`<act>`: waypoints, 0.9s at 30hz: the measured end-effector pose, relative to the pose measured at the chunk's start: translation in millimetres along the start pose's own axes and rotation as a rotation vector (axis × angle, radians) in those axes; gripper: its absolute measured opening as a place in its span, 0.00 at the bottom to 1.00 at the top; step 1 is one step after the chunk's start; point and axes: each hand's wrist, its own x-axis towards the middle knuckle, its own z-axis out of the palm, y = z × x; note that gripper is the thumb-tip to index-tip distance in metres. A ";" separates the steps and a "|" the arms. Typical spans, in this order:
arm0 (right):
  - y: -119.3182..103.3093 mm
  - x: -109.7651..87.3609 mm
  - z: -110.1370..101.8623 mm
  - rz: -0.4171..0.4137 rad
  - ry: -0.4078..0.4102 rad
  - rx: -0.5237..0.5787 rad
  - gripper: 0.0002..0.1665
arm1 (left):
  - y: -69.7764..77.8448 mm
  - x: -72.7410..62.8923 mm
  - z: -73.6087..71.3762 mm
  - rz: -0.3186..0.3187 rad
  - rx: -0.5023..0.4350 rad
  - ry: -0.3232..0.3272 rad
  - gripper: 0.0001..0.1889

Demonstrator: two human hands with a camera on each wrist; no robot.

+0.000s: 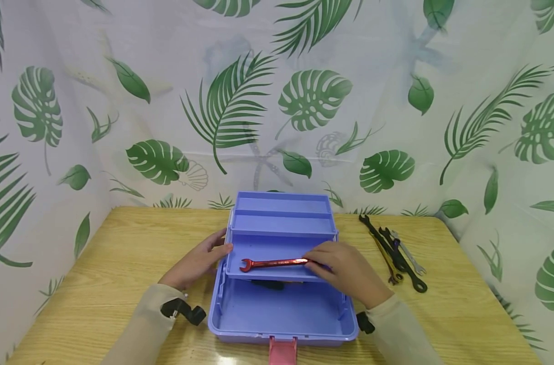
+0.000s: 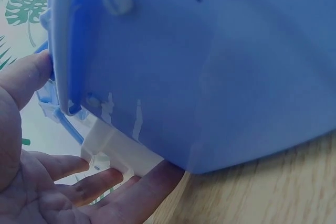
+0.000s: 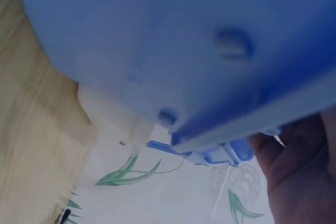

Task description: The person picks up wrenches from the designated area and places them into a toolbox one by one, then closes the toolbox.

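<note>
A blue-purple toolbox (image 1: 281, 309) stands unfolded on the wooden table, its stepped trays raised at the back. My right hand (image 1: 345, 268) pinches one end of a red wrench (image 1: 272, 263) over the lowest raised tray (image 1: 254, 248); the wrench lies crosswise, its open-ended jaw toward the left. Whether the wrench touches the tray floor, I cannot tell. At the toolbox's left side is my left hand (image 1: 199, 261), with its thumb at the tray edge. In the left wrist view, the fingers (image 2: 142, 195) reach along the toolbox's side, lightly bent. The right wrist view hides the wrench.
Several wrenches, among them a long black wrench (image 1: 391, 253) and a silver wrench (image 1: 409, 253), lie at the table's right. Something dark (image 1: 270, 285) shows in the toolbox beneath the tray. A pink latch (image 1: 283, 351) hangs in front. A leaf-patterned cloth (image 1: 258, 177) stands behind.
</note>
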 end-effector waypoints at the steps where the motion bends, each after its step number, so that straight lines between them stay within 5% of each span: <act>1: -0.4 0.3 -0.3 0.008 -0.012 0.001 0.11 | 0.1 0.0 0.2 -0.006 0.000 0.006 0.39; 16: -1.2 2.6 -6.1 0.161 -0.189 0.065 0.11 | -0.6 1.5 1.4 -0.011 -0.006 0.012 0.40; 27: 3.8 -1.3 -6.0 0.131 -0.166 0.193 0.05 | -3.5 3.5 0.8 -0.022 -0.014 0.021 0.40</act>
